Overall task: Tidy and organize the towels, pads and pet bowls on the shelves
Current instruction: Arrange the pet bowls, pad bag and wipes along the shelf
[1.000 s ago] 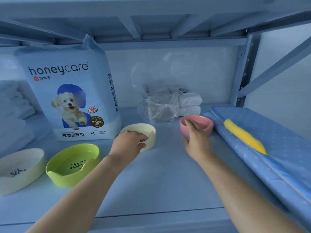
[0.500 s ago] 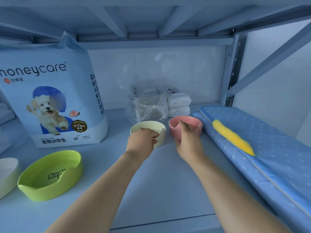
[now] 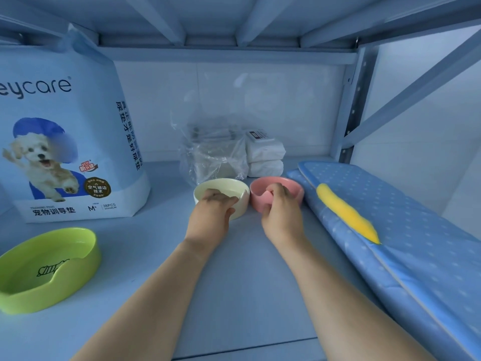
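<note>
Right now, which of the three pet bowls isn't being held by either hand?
The lime-green bowl at the near left. It sits alone on the shelf, while the left hand grips the cream bowl and the right hand grips the pink bowl.

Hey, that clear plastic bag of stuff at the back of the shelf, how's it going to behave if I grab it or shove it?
The clear plastic bag looks thin and crinkled, so it will probably crumple and shift in the hand. Its glossy film may be slippery. Loose at the top, it would likely sag rather than slide cleanly, and could nudge the white packs beside it.
</note>
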{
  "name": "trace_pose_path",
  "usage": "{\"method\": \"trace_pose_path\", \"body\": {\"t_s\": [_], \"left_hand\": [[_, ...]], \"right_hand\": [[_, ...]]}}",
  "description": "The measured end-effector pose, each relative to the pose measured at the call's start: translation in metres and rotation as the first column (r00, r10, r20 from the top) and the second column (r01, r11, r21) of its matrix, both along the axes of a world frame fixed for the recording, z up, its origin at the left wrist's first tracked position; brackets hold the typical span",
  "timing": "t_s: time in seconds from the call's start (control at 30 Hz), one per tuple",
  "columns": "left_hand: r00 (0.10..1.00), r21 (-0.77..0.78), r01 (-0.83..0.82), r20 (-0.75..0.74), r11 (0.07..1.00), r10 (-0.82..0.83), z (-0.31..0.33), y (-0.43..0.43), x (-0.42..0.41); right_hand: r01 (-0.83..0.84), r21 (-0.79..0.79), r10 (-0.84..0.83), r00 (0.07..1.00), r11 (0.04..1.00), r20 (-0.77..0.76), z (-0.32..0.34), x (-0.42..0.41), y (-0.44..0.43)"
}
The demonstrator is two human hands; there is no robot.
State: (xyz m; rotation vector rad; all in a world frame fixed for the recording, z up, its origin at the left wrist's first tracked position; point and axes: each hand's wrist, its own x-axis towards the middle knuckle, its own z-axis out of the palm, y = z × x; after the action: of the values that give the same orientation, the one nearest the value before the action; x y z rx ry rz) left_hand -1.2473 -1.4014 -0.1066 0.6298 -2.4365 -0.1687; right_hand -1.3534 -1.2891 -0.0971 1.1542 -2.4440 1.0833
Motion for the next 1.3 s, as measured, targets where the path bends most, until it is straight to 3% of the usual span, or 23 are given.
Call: {"method": "trace_pose_path", "body": {"t_s": [0.37,0.67,1.0,1.17,1.3], "left_hand": [[0.993,-0.149,-0.096,-0.081,0.984,0.084,-0.006,0.004,0.001],[0.989,-0.122,-0.149,-0.004,0.981,0.15,-0.003,0.013,0.002],[0.977,-0.095,-0.182,0.098,0.979,0.191,0.013,0.026,0.061],[0.972,-0.134,-0.189,0.113,0.973,0.204,0.037,0.012,0.124],[0.971,-0.092,-0.22,0.077,0.971,0.227,0.049,-0.006,0.189]], "right_hand": [[-0.082,0.026,0.082,0.997,0.996,-0.009,-0.005,0.0,-0.003],[-0.041,-0.022,0.039,0.995,0.999,-0.095,-0.01,-0.004,-0.002],[-0.153,-0.161,0.113,0.966,0.975,-0.234,-0.003,0.015,0.007],[-0.378,-0.057,0.341,0.882,0.924,-0.325,0.012,0.062,-0.011],[-0.536,-0.032,0.507,0.814,0.844,-0.283,0.022,0.124,-0.034]]}}
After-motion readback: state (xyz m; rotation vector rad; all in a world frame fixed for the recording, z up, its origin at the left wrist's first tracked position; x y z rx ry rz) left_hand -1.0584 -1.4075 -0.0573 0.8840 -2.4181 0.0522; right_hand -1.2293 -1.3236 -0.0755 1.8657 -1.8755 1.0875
